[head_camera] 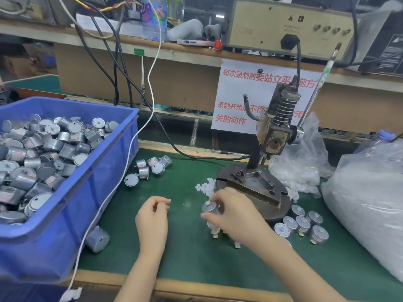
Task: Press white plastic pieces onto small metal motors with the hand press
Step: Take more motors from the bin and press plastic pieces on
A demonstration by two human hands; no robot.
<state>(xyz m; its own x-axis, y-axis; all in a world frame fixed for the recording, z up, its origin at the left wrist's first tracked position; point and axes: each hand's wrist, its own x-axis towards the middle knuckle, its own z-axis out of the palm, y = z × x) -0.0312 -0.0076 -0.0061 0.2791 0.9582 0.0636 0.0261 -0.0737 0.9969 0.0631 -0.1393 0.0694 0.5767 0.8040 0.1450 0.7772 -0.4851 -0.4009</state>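
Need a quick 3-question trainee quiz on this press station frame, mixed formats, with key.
1. True or false: the right hand holds a motor in front of the hand press.
2. Where is the bulk stock of motors kept? A) blue bin on the left B) clear plastic bag on the right C) upper shelf
3. Fill in: the loose white plastic pieces lie on the green mat beside the press ____.

Key: 1 true; 2 A; 3 base
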